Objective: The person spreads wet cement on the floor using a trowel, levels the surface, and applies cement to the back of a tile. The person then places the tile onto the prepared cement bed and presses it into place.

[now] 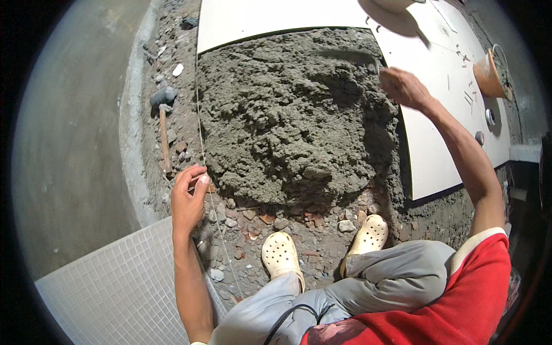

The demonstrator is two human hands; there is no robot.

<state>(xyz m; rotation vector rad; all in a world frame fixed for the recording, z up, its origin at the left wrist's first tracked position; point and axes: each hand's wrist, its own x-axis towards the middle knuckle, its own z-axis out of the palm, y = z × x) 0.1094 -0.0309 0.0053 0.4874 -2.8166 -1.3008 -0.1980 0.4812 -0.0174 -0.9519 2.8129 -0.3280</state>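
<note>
Mortar: a rough grey bed right in front of the person, between the string and the white tiles, which border it at the far side and on the right.
Right hand: reached to the bed's far right corner, its grip closed on what looks like a trowel, blade lying low over the mortar, presumably so its flat works the surface.
Left hand: thumb and fingers curled close beside the string; whether that grip pinches the line or only hovers, I can't tell from here.
String's place: it runs along the bed's left side and past the tile edge, probably as a straight guide.
Hammer: laid on the rubble just left of the line, likely to keep it handy.
Clogs: planted on rubble, perhaps to spare the mortar.
Hard to see: the trowel's handle, mostly inside the fist; a rounded vessel, cut off at the top; the bucket's contents.
</note>
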